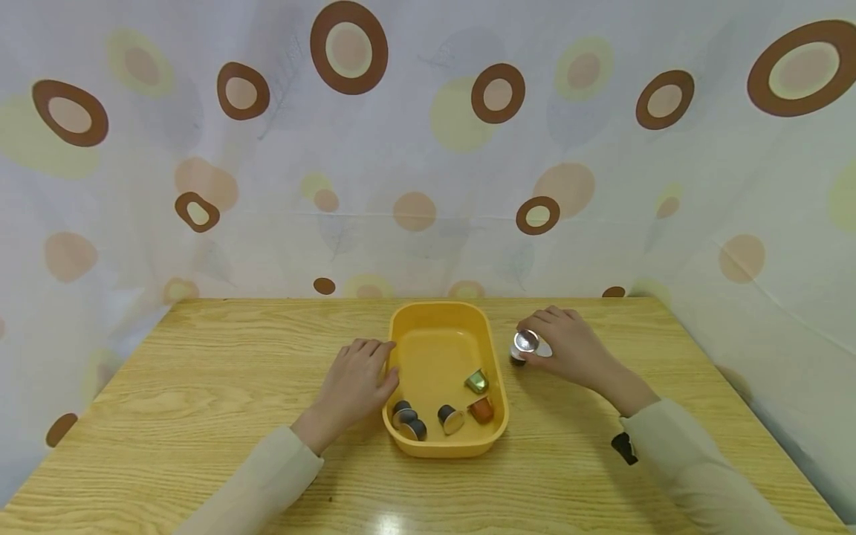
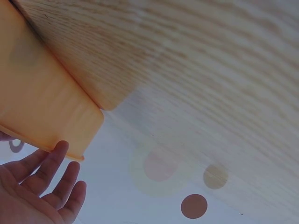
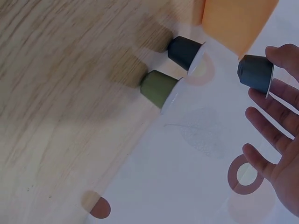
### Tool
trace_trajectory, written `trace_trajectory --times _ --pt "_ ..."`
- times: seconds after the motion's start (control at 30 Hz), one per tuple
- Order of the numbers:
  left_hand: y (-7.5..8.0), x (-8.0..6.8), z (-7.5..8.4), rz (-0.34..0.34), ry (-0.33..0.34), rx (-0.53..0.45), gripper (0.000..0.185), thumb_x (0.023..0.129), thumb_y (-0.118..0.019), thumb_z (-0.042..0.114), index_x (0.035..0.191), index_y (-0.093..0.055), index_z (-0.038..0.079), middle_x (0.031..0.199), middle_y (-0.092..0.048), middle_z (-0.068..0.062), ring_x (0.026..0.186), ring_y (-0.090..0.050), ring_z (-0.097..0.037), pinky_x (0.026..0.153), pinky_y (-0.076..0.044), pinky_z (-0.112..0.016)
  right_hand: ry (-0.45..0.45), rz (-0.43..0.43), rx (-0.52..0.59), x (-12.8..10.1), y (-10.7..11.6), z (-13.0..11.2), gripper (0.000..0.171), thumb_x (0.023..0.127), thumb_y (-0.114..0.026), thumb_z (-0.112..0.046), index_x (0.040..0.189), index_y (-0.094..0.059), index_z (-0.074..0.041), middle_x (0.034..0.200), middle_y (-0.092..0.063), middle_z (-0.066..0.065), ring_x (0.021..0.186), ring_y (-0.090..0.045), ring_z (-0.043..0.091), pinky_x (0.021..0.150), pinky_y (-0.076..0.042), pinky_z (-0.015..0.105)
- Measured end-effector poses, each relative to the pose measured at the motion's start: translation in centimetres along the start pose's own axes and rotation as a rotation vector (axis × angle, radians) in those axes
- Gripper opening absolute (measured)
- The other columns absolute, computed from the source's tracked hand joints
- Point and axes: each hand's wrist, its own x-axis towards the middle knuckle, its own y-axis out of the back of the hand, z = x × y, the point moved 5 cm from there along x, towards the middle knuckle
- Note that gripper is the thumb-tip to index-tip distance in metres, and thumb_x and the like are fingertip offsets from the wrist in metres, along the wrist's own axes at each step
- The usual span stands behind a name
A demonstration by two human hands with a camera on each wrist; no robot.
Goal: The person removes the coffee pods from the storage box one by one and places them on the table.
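Observation:
Lightly spread, the fingers of my left hand (image 1: 354, 383) rest at the left rim of the yellow tray (image 1: 444, 449), one fingertip against its outer wall in the left wrist view. My right hand (image 1: 568, 345), right of the tray, pinches a dark coffee capsule (image 3: 255, 73) between thumb and fingers, its silvery lid (image 1: 526, 340) showing in the head view. Below it, a dark capsule (image 3: 183, 52) and a green capsule (image 3: 158, 87) stand side by side on the table, lids up; the hand and held capsule partly hide them in the head view.
At the tray's near end lie several capsules: a light green one (image 1: 477, 381), an orange-brown one (image 1: 481, 409) and dark ones, including one with a gold lid (image 1: 452, 423). A patterned curtain (image 1: 414, 148) hangs behind the wooden table (image 1: 234, 371).

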Motion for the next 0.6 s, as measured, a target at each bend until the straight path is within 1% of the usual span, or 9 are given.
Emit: trace_trajectory --times 0.27,0.43,0.6 --pt "0.0 0.0 0.0 0.011 -0.007 0.001 0.037 0.087 -0.053 0.029 0.117 -0.060 0.008 0.105 -0.064 -0.005 0.101 -0.057 -0.025 0.085 -0.046 -0.040 -0.053 0.002 0.024 -1.4 -0.5 1.7 0.031 0.071 -0.075 -0.025 0.096 -0.064 -0.009 0.093 -0.064 0.003 0.086 -0.053 0.021 0.077 -0.042 0.047" --pt "0.1 0.0 0.1 0.022 -0.011 -0.010 0.036 0.087 -0.054 0.028 0.116 -0.060 0.007 0.104 -0.065 -0.005 0.100 -0.057 -0.025 0.084 -0.046 -0.040 -0.090 -0.003 0.029 -2.2 -0.6 2.6 0.031 0.072 -0.075 -0.025 0.097 -0.064 -0.009 0.093 -0.064 0.003 0.087 -0.053 0.021 0.075 -0.042 0.048" --pt "0.2 0.0 0.1 0.018 -0.008 -0.016 0.036 0.087 -0.054 0.027 0.117 -0.060 0.008 0.104 -0.065 -0.005 0.100 -0.057 -0.025 0.084 -0.046 -0.040 -0.123 -0.023 0.022 -2.8 -0.8 3.6 0.033 0.072 -0.075 -0.025 0.099 -0.064 -0.009 0.093 -0.065 0.004 0.087 -0.054 0.022 0.074 -0.042 0.049"
